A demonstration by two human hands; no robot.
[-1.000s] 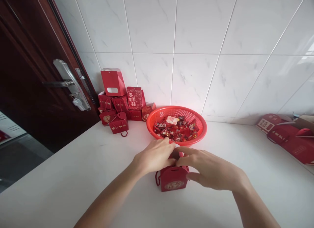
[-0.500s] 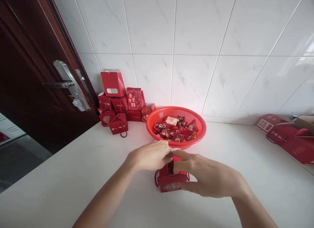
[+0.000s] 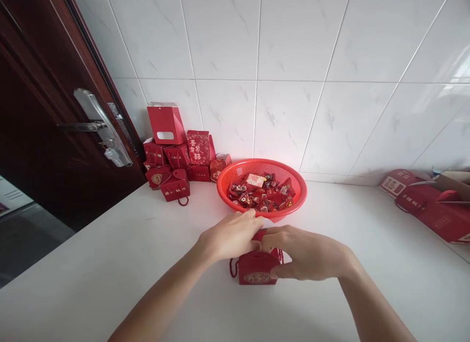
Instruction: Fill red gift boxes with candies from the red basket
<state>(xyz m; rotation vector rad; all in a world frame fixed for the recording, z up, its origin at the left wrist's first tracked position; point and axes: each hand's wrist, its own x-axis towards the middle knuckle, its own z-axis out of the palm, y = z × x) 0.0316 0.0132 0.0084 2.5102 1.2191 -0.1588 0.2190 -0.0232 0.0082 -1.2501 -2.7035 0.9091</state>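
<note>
A small red candy box point(image 3: 257, 272) stands on the white tabletop in front of me. Its near flap is raised, bears a pale printed emblem, and dark red cord handles point(image 3: 234, 267) hang at the sides. My left hand point(image 3: 231, 236) reaches over the top from the left, its fingers closed on the far panel. From the right, my right hand point(image 3: 310, 254) grips the box, thumb against the front face and bent fingers on the top. The two hands' fingertips meet over the opening and hide most of the inside.
Just behind my hands sits a red plastic basket point(image 3: 222, 192) with wrapped candies point(image 3: 262, 192). Several red boxes point(image 3: 167, 124) are stacked at the back left by a dark door point(image 3: 40, 87). More red boxes point(image 3: 435, 212) lie at the right. A tiled wall point(image 3: 290, 38) rises behind.
My right hand has moved slightly up and its fingers have folded inward over the box top. The near flap now stands more upright and the opening is more covered.
</note>
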